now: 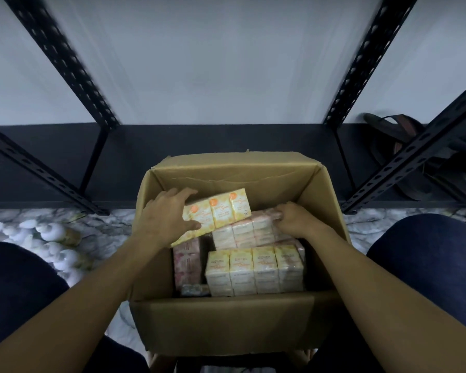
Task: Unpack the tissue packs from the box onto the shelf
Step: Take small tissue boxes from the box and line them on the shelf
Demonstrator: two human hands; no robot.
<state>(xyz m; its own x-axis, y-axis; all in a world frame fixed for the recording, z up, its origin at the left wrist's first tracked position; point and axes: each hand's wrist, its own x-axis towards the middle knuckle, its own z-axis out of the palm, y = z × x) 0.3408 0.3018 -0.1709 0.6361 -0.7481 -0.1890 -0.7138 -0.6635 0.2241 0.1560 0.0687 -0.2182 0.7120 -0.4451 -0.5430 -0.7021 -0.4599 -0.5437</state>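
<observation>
An open cardboard box (226,321) stands on the floor between my knees. My left hand (166,218) grips a yellow tissue pack (221,212), tilted and lifted above the others at the box's left side. Fingers of my right hand (293,219) close on a pink tissue pack (264,224) in the box's far right part. A row of yellow tissue packs (254,270) stands along the near side, with pink packs (187,262) to its left. The black bottom shelf (221,141) lies just beyond the box.
Black perforated shelf uprights (62,63) (361,71) rise left and right. Dark sandals (398,154) lie on the shelf's right part. Wrapped white-capped bottles (51,238) lie on the marble floor at left. My knees (428,265) flank the box.
</observation>
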